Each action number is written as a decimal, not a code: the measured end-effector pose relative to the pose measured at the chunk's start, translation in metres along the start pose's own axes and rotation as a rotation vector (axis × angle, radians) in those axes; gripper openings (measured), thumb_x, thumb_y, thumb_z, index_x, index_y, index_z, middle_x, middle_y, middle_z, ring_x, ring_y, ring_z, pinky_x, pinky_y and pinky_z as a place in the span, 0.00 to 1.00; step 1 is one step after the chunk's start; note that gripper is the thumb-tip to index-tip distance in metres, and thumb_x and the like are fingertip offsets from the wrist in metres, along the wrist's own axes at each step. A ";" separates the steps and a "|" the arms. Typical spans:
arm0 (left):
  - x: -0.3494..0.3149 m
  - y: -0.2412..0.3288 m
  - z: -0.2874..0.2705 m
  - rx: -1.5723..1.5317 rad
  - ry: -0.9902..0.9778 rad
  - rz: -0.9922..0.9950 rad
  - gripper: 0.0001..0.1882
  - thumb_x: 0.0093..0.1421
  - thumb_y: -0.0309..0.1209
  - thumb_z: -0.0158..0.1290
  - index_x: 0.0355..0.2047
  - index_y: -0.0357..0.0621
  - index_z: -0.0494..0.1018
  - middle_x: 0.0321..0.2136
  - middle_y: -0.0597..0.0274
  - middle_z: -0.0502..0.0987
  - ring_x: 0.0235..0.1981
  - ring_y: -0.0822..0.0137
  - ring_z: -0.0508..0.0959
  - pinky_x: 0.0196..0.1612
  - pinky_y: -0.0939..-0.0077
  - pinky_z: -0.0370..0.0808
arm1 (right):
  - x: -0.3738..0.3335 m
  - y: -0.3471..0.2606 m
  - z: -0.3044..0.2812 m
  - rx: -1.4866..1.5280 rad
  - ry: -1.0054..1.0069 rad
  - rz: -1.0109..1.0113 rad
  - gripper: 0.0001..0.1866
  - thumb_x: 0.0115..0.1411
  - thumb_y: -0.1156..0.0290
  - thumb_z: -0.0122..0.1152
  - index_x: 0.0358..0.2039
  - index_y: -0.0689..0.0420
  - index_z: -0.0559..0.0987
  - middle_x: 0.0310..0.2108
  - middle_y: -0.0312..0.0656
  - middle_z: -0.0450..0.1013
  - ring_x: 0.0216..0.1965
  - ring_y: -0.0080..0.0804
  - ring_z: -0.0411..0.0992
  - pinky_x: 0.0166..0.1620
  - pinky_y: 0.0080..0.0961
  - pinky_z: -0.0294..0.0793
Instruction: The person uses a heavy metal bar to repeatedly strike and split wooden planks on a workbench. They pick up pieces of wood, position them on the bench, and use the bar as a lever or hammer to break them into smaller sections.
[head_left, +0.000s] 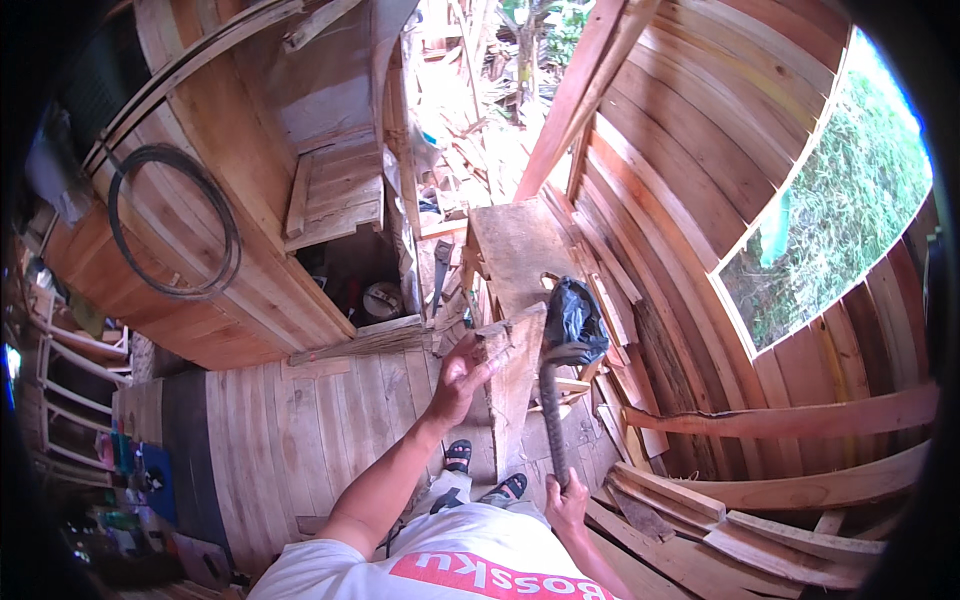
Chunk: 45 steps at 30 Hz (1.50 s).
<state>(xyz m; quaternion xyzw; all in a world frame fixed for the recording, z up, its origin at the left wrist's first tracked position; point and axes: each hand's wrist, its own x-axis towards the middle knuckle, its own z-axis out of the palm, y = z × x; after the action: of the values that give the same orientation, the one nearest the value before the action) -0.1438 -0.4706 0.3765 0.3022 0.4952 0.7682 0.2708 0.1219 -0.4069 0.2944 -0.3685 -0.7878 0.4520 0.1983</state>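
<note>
My left hand grips the left edge of a rough wooden board, its thumb against the face; the board stands tilted in front of me. In my right hand, at the lower middle, is the straight end of a dark ribbed metal crowbar. Its hooked end points up and lies just right of the board's upper part, by a crumpled black plastic bag. Whether the hook touches the board or the bag I cannot tell. The bag sits at the near end of a wooden bench.
Planks lie stacked at the lower right beside a plank wall with a window opening. A handsaw stands left of the bench. A black hoop hangs on a wooden cabinet at left. My sandalled feet are on the plank floor.
</note>
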 end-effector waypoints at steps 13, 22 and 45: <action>0.006 0.007 0.008 -0.175 -0.336 -0.104 0.36 0.67 0.42 0.45 0.68 0.37 0.45 0.63 0.56 0.59 0.60 0.68 0.64 0.62 0.76 0.60 | -0.009 0.024 0.000 0.093 -0.165 0.087 0.13 0.59 0.65 0.56 0.27 0.63 0.71 0.13 0.47 0.66 0.17 0.32 0.68 0.24 0.34 0.67; -0.001 0.000 -0.026 -0.418 -0.390 -0.400 0.38 0.62 0.44 0.52 0.64 0.32 0.53 0.54 0.55 0.67 0.55 0.71 0.69 0.58 0.79 0.63 | -0.004 0.018 0.005 0.061 -0.277 0.060 0.14 0.59 0.64 0.59 0.29 0.63 0.71 0.14 0.50 0.67 0.17 0.38 0.71 0.25 0.36 0.67; 0.018 0.051 -0.055 0.408 0.448 0.174 0.13 0.64 0.37 0.54 0.39 0.38 0.68 0.30 0.69 0.72 0.32 0.77 0.69 0.37 0.79 0.68 | -0.014 -0.053 -0.042 -0.272 -0.317 0.112 0.22 0.60 0.53 0.55 0.30 0.63 0.75 0.18 0.57 0.71 0.24 0.58 0.73 0.30 0.47 0.69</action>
<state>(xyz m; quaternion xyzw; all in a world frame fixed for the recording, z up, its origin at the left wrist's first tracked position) -0.2020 -0.5091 0.4092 0.2147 0.6588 0.7207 0.0219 0.1366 -0.4102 0.3616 -0.3593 -0.8412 0.4040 -0.0052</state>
